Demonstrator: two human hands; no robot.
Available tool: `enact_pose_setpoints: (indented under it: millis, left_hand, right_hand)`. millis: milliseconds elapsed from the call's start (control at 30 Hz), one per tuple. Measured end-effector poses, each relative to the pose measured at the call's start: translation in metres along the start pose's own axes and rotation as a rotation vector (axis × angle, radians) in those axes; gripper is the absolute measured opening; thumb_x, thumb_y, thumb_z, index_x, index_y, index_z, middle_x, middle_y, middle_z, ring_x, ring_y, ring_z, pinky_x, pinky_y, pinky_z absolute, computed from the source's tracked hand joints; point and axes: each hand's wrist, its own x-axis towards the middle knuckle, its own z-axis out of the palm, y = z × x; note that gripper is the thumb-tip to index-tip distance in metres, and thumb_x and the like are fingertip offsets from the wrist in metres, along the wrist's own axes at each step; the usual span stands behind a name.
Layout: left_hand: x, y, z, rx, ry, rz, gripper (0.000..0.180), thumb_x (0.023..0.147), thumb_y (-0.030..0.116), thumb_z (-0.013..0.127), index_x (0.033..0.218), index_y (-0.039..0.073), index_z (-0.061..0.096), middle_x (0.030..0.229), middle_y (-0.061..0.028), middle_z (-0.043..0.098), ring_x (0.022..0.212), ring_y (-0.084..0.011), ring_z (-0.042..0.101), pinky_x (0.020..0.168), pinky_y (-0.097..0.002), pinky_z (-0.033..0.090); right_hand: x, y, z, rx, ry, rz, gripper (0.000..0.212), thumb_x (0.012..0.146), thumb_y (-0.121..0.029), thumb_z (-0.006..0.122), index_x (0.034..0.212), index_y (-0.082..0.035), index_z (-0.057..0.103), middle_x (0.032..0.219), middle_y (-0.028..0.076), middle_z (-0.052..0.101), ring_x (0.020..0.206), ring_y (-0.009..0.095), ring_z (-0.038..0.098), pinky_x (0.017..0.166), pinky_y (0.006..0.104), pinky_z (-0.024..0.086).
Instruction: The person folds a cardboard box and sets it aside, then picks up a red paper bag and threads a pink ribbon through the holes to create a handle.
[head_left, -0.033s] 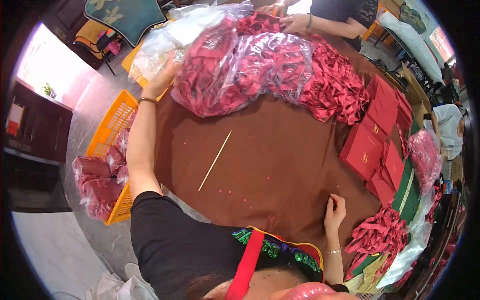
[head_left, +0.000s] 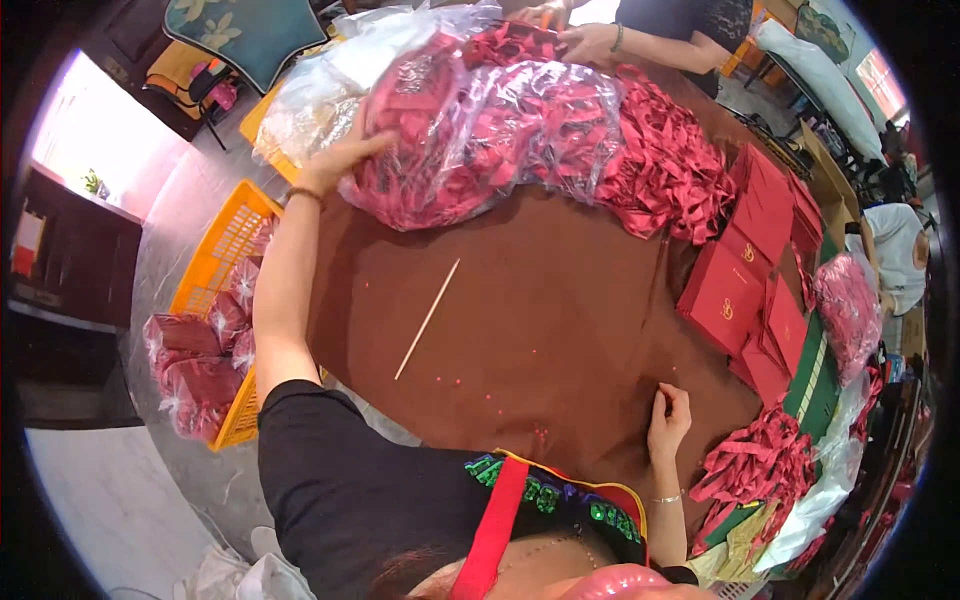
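Observation:
My left hand reaches to the far left with its fingers apart. They rest against a clear plastic bag full of red ribbon strips, near a whitish plastic sheet. My right hand lies on the brown cloth at the right, fingers loosely curled in, and nothing shows in it. Between the hands, a thin pale stick lies slantwise on the cloth. Small red bits are scattered around it.
Loose red ribbons continue right of the bag. Red card pouches lie at the right, above another ribbon heap. A yellow crate with bagged red packets stands at left. Across the table, another person's hand touches the ribbons.
My left hand has come from the whitish plastic at the bag's left edge onto the ribbon bag, moving slightly right and down. My right hand has stayed in place.

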Motion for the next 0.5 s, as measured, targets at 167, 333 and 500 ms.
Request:
enact_pose_setpoints:
  millis: [167,333,500]
  left_hand:
    - [0.023,-0.002,0.030,-0.509,0.118,-0.352,0.066,0.070,0.018,0.071,0.125,-0.005,0.043,0.121,-0.0174,0.052,0.111,-0.0283,0.051,0.095,-0.0415,0.040]
    - [0.063,0.012,0.034,-0.680,0.179,-0.576,0.039,0.069,0.002,0.068,0.106,-0.004,0.057,0.089,-0.0120,0.064,0.072,-0.0250,0.063,0.060,-0.0364,0.054]
    - [0.077,0.156,0.024,-0.796,-0.001,-0.210,0.022,0.076,0.007,0.062,0.095,-0.003,0.062,0.087,-0.0111,0.064,0.070,-0.0207,0.062,0.060,-0.0348,0.054]
  right_hand:
    - [-0.003,-0.003,0.009,0.003,0.022,-0.067,0.011,0.083,0.000,0.056,0.093,0.001,0.060,0.086,0.012,0.060,0.078,0.022,0.059,0.072,0.0306,0.047]
    - [-0.005,0.003,0.014,0.060,0.026,-0.012,0.010,0.084,-0.002,0.058,0.094,-0.001,0.060,0.084,0.007,0.058,0.076,0.014,0.055,0.070,0.0242,0.044]
    - [-0.006,-0.008,0.010,-0.004,0.047,-0.009,0.011,0.083,-0.003,0.058,0.094,-0.001,0.061,0.084,0.008,0.059,0.074,0.015,0.056,0.068,0.0251,0.045]
